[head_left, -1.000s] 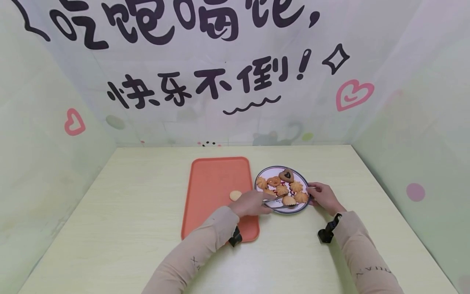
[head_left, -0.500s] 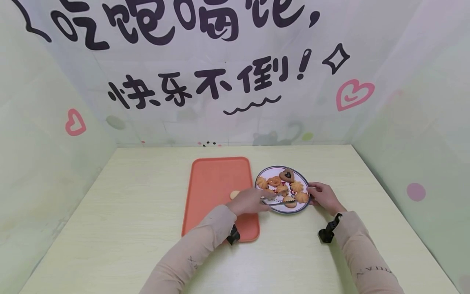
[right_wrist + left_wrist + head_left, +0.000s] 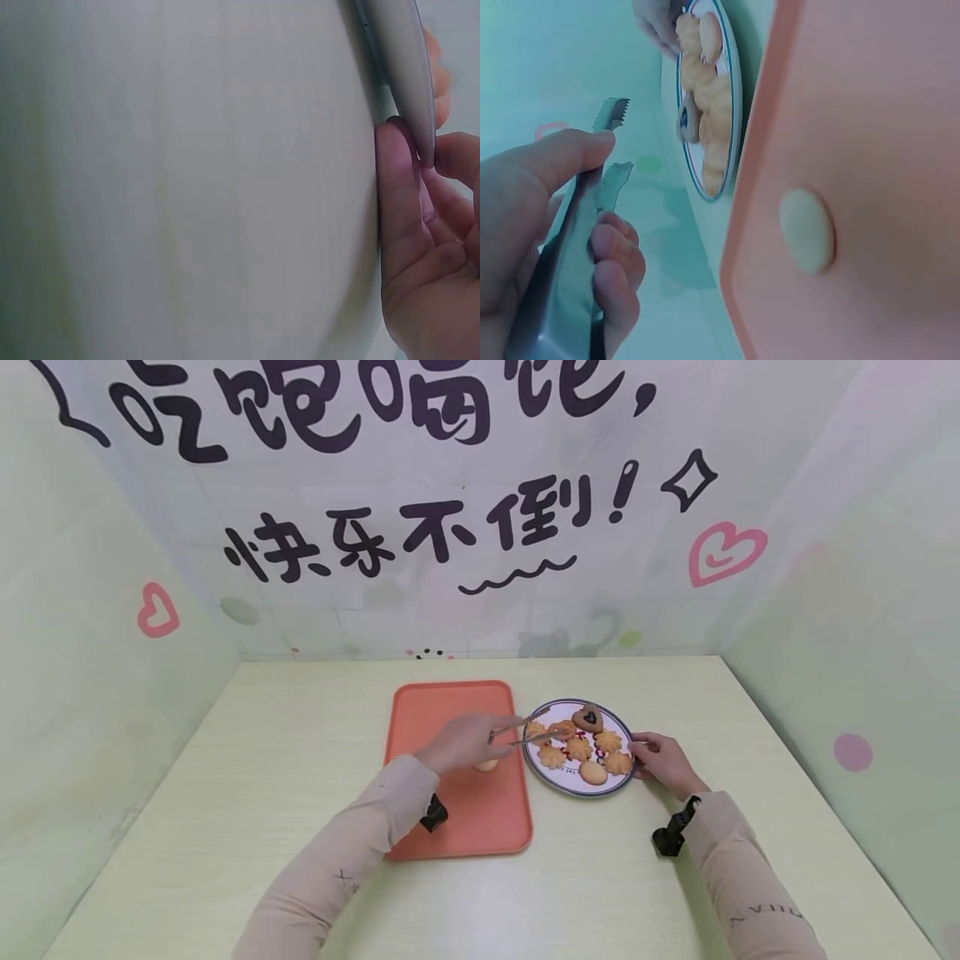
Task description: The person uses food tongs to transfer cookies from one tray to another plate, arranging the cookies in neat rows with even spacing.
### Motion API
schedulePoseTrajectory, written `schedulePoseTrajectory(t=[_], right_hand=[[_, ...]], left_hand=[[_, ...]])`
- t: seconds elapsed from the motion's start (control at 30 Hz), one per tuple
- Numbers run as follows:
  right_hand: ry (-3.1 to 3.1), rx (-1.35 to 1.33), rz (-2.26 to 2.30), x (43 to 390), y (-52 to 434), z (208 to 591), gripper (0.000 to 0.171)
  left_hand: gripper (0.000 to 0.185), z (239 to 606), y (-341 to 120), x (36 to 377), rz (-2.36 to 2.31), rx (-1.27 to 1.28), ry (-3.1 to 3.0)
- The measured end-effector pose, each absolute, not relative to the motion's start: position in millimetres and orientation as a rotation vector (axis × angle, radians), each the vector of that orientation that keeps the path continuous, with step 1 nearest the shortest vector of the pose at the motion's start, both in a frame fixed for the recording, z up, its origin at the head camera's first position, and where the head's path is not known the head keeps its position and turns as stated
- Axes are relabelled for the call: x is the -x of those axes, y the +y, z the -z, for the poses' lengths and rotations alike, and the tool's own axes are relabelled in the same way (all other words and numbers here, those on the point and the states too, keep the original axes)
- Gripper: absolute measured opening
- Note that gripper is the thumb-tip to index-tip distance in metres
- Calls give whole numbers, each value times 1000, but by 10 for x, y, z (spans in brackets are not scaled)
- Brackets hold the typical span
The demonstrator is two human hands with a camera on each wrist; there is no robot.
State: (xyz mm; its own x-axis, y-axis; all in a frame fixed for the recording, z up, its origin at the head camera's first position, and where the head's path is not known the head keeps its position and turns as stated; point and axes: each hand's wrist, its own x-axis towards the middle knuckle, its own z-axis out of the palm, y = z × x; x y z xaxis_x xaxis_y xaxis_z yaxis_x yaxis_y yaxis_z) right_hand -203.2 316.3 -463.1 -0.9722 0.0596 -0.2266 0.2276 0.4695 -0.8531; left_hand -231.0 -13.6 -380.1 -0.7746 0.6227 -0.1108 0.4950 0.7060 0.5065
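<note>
My left hand [image 3: 463, 742] holds metal tongs [image 3: 564, 289], its thumb on one arm and fingers curled round the other. The tongs' toothed tips stand apart with nothing between them, over the plate's left side in the head view. My right hand [image 3: 664, 762] pinches the right rim of the round white plate [image 3: 546, 774] between thumb and fingers. Several cookies lie on this plate, among them a brown heart-shaped cookie [image 3: 588, 718] and an oval cookie [image 3: 592, 772]. Below my left hand, one pale oval cookie [image 3: 808, 230] rests on the orange tray [image 3: 472, 822], partly hidden in the head view.
Tray and plate sit side by side on a pale wooden table [image 3: 225, 810], with a narrow gap between them. A printed cloth wall [image 3: 375, 627] stands behind the table, and more walls rise at left and right.
My left hand has moved left and away from me with the tongs, off the oval cookie near the plate's front edge. Its tips have spread apart. The right hand stays on the rim.
</note>
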Motion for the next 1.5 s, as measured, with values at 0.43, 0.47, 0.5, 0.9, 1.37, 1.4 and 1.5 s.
schedulePoseTrajectory(t=[0.43, 0.47, 0.5, 0.9, 1.37, 1.4, 1.5], right_hand=[[2558, -265, 1493, 2026, 3170, 4656, 47], [2555, -271, 1496, 2026, 3166, 4659, 47], [2551, -274, 1502, 2025, 3161, 4660, 47], [2551, -263, 1506, 2033, 3157, 4657, 47], [2561, -254, 1505, 2031, 3161, 4646, 46], [2566, -246, 1502, 2032, 3163, 4643, 47], [2565, -252, 1509, 2041, 3166, 4644, 47]], left_hand=[[49, 3869, -660, 2367, -741, -833, 2671], [48, 3897, -688, 2362, -743, -845, 2678], [48, 3924, -714, 2356, -743, -854, 2681], [48, 4239, -1008, 2274, -663, -889, 2684], [50, 4325, -1102, 2218, -651, -837, 2638], [50, 4322, -1102, 2220, -650, -835, 2638], [49, 4310, -1100, 2228, -639, -833, 2640]])
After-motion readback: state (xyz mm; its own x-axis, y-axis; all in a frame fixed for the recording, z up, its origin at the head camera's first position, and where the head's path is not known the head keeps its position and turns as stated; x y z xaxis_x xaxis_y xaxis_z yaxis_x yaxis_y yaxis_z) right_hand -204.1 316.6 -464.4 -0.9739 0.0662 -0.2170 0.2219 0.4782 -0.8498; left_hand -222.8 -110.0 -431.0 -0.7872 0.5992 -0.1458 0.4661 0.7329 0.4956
